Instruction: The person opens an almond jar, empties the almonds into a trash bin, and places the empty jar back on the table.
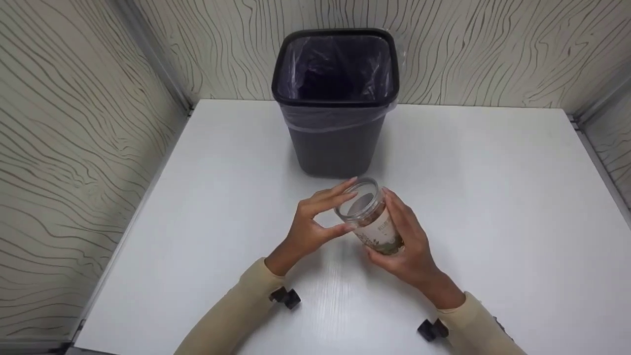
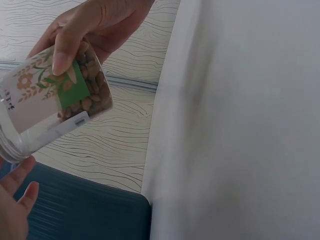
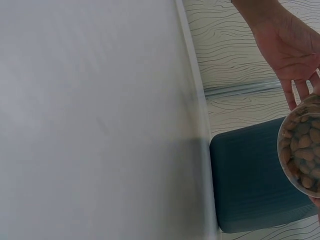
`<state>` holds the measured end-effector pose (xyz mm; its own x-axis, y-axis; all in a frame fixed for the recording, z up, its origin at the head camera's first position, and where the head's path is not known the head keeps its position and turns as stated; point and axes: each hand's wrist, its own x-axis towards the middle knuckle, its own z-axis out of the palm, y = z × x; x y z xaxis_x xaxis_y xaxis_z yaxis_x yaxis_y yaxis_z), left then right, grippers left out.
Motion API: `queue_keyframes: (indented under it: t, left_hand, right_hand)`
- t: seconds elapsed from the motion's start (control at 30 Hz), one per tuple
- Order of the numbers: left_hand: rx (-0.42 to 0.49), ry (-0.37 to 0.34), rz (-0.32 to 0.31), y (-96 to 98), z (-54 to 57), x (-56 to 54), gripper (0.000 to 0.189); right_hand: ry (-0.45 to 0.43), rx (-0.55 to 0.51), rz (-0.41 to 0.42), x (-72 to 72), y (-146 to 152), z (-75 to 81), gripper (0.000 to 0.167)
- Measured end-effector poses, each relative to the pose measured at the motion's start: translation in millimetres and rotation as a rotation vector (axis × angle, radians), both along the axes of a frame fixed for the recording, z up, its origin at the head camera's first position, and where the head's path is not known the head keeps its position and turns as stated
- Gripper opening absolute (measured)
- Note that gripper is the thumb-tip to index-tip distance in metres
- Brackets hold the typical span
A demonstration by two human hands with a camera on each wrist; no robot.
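Beyond the fingers we see a bin (image 1: 335,155) standing on the table (image 1: 197,222); our right hand (image 1: 406,241) grips the jar (image 1: 378,229), while our left hand (image 1: 313,217) spreads its fingers about the rim, whether clamped we cannot tell; held between them, the jar tilts, mouth toward the left fingers, long axis slanting to the right palm
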<state>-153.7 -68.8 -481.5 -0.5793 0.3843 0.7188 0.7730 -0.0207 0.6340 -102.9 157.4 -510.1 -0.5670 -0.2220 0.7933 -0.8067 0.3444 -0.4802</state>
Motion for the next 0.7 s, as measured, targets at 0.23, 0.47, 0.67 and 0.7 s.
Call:
queue_keyframes:
  t: [0.23,0.47,0.67,0.7]
  left_hand:
    - [-0.005,-0.003,-0.063,-2.9,-1.0,-6.5,0.056]
    - [-0.011,-0.032,-0.085,-3.7,-2.2,-8.7,0.057]
    - [0.003,-0.038,-0.115,-3.2,-2.7,-9.2,0.056]
    - [0.004,-0.037,-0.117,-3.1,-2.6,-9.2,0.055]
  right_hand:
    - [0.004,0.007,0.0,-0.3,-0.7,2.3,0.09]
    - [-0.001,0.004,0.006,0.6,-0.3,1.6,0.091]
    - [0.01,0.013,-0.012,1.0,-0.9,0.5,0.088]
    - [0.013,0.013,-0.011,1.0,-0.9,0.3,0.088]
